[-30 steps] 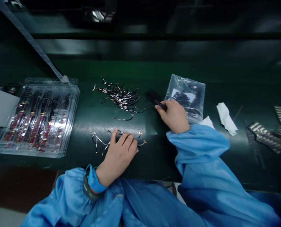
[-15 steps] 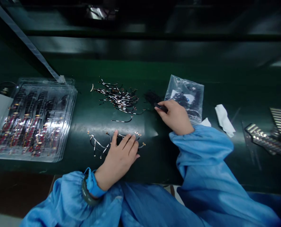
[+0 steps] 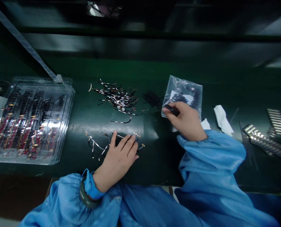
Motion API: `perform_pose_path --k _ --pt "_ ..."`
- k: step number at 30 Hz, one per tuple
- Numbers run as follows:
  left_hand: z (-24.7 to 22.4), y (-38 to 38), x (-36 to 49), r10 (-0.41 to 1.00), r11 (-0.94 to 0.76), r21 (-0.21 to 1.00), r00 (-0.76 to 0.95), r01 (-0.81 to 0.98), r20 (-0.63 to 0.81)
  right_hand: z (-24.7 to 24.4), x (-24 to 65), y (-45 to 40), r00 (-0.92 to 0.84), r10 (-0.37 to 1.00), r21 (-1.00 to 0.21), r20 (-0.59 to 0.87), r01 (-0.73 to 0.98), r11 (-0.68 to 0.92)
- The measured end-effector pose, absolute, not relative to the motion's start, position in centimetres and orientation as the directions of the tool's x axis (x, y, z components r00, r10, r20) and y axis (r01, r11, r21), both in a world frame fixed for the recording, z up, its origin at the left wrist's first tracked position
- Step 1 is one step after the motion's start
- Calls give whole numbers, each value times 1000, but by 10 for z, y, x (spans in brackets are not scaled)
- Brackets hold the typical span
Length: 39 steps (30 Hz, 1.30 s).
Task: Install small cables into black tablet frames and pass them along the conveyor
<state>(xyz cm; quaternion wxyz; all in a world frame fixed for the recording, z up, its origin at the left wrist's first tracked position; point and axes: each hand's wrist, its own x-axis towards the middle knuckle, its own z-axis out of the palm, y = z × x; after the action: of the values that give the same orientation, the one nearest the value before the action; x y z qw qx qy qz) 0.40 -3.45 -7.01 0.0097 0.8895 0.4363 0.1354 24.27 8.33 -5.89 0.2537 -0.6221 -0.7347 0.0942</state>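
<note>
My left hand lies palm down with its fingers spread over a few thin flex cables, dark with white bands and gold ends. What is under the palm is hidden. My right hand grips a short black stick-like tool, its exact kind unclear, above the near left part of a clear plastic bag. A small heap of fine black pieces lies to the left of that bag. Beyond my left hand spreads a tangled pile of similar flex cables, with a single cable on its near side.
Stacked clear plastic trays filled with dark and red parts stand at the left. To the right are a crumpled white tissue and rows of shiny metal-striped parts. A pale slanted bar rises at the upper left.
My right hand has moved right and slightly nearer to me with the black tool, from beside the black heap to over the bag. The left hand stays on the cables.
</note>
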Motion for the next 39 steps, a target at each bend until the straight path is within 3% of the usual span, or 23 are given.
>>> perform_pose_path --k 17,20,24,27,31,39 --pt "-68 -32 3 762 -643 160 605 749 232 -68 235 66 -322 928 -194 189 914 357" --pt "-69 -32 3 762 -644 164 606 747 230 -63 233 51 -365 906 -260 214 873 413" --pt "-70 -33 3 749 -658 156 621 737 229 -59 239 45 -227 933 -438 280 835 334" --pt "-70 -33 3 749 -660 160 627 734 213 -61 243 49 -186 947 -489 263 820 297" --pt "-70 -34 3 751 -658 165 628 734 202 -70 241 56 -275 931 -489 240 794 361" --pt "-69 -33 2 746 -665 165 636 728 198 -74 232 50 -333 912 -372 238 837 402"
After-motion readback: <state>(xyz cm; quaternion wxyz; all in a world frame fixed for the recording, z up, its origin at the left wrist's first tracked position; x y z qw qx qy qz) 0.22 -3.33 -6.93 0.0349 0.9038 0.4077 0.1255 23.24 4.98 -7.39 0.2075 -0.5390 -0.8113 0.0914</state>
